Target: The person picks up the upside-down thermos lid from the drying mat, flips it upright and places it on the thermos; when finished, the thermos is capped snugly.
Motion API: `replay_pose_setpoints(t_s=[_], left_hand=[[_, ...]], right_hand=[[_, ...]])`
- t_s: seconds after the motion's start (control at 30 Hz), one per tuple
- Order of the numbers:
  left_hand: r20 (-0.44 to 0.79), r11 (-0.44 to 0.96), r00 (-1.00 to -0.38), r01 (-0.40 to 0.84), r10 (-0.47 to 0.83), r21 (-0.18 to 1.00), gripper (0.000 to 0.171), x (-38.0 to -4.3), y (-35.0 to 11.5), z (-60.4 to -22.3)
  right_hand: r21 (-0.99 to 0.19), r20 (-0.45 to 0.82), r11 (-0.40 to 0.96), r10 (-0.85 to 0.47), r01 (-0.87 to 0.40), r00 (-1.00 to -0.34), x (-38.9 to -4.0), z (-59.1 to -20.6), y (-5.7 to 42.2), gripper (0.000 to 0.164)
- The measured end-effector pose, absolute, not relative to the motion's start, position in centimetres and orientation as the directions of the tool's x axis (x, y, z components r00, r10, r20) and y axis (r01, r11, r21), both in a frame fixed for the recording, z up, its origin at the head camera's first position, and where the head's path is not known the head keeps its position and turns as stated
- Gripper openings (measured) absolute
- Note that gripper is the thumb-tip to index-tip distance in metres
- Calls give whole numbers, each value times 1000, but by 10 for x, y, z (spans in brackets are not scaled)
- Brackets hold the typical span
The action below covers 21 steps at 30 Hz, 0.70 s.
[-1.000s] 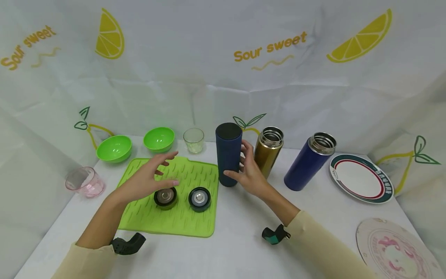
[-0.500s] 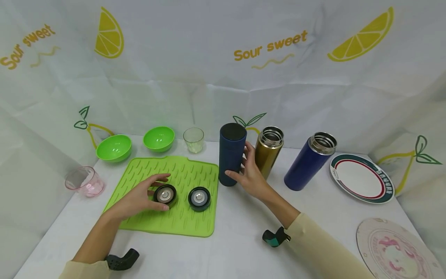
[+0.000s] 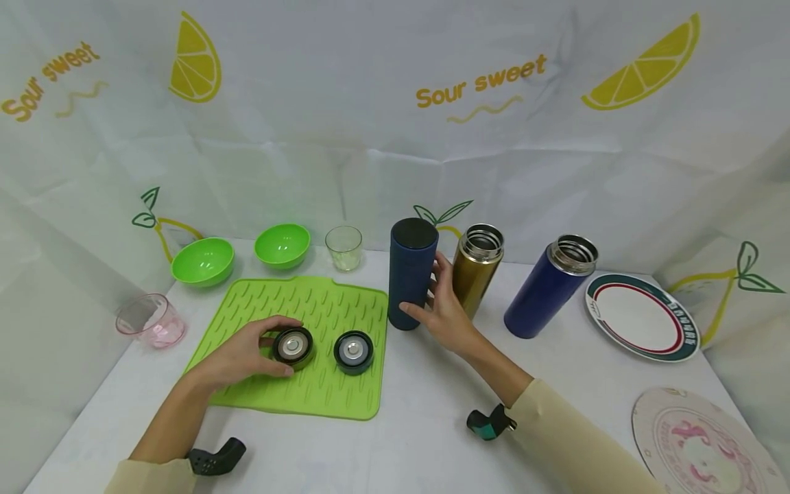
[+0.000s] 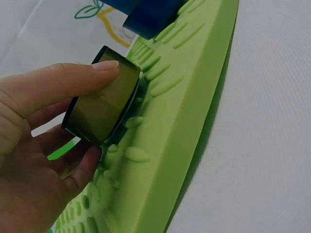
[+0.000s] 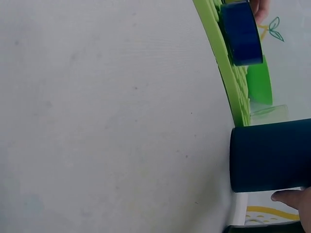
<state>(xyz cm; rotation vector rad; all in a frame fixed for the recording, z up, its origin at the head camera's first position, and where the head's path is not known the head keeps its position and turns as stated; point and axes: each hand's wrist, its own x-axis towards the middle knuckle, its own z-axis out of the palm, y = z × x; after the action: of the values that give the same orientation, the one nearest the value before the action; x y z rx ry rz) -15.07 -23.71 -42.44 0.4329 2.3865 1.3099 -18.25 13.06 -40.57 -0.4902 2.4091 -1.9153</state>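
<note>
My left hand pinches a gold bottle lid between thumb and fingers; its inner side faces up. In the left wrist view the thumb lies along the lid's side, and the lid sits on the green mat. A blue lid, also inner side up, is to its right on the mat. My right hand grips the lower part of an upright dark blue bottle with a black top, its thumb in front. The fingers' ends are hidden behind the bottle.
Two lidless bottles, gold and blue, stand to the right. Beyond them lie a white plate and a pink-patterned mat. Green bowls, a clear glass and a pink glass stand at the back and left.
My left hand has come down from above the mat and taken the gold lid between thumb and fingers. The dark blue bottle has shifted slightly right, with my right hand staying at it.
</note>
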Motion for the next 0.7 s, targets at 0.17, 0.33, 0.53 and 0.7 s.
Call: replay_pose_setpoints(t_s=[0.17,0.33,0.53,0.7], left_hand=[[-201,519,-877,64,437,852,78,-151,-236,-422],[-192,530,-884,72,426,845,79,-151,-235,-418],[-84,553,-899,189,430,812,76,-153,-229,-401],[-2,534,-889,274,458,800,73,-155,-215,-382]], right_hand=[[-955,135,227,-241,-191,-961,-179,-407,131,110],[-944,120,270,-257,-190,-959,-174,-410,132,116],[-925,128,308,-299,-223,-946,-163,-409,139,124],[-905,136,339,-342,-257,-930,-148,-404,148,126]])
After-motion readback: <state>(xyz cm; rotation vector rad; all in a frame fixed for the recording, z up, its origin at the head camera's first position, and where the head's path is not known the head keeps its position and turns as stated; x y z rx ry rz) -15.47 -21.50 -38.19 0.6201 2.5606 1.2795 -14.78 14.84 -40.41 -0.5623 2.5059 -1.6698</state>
